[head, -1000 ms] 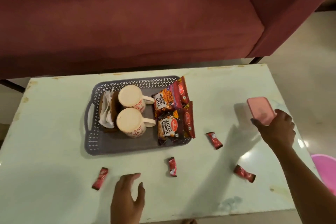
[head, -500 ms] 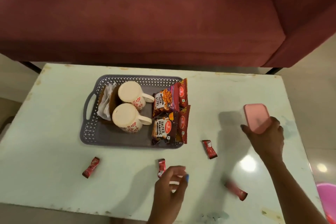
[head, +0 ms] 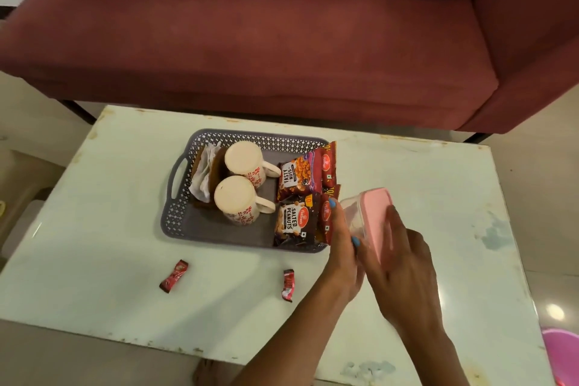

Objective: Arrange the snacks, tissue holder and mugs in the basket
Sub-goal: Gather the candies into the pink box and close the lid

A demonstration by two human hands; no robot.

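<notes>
- Nearest to me on the desk (head: 438, 185), two small red candy packets are loose: one at near left (head: 174, 276), one nearer the middle (head: 288, 284). I judge these are snacks not yet put away, so they are part of what is left.
- Just beyond them, both my hands meet at the right near corner of the basket. My left hand (head: 340, 247) grasps the clear body of a small container (head: 366, 219), its fingertips lying over the basket's corner, while my right hand (head: 404, 263) is clasped around the pink lid side. The container is tilted and lifted off the desk.
- I cannot tell whether anything is inside the container, or whether my left grip also hides a candy.
- The grey basket (head: 180, 213) sits mid-desk, its handle to the left. Along its right side stand the salted peanuts pack (head: 293, 221) nearer and the tasty nuts pack (head: 300, 174) farther, with further red packs behind them.
- In its middle, two cream mugs lie mouth toward me, near mug (head: 239, 200) and far mug (head: 246, 163), handles pointing right.
- At its left, the tissue holder (head: 206, 174) holds white tissue.
- So the mugs, tissue holder and big packs look done; the small candies and perhaps the container remain.
- Farthest off is a maroon sofa (head: 282, 34).
</notes>
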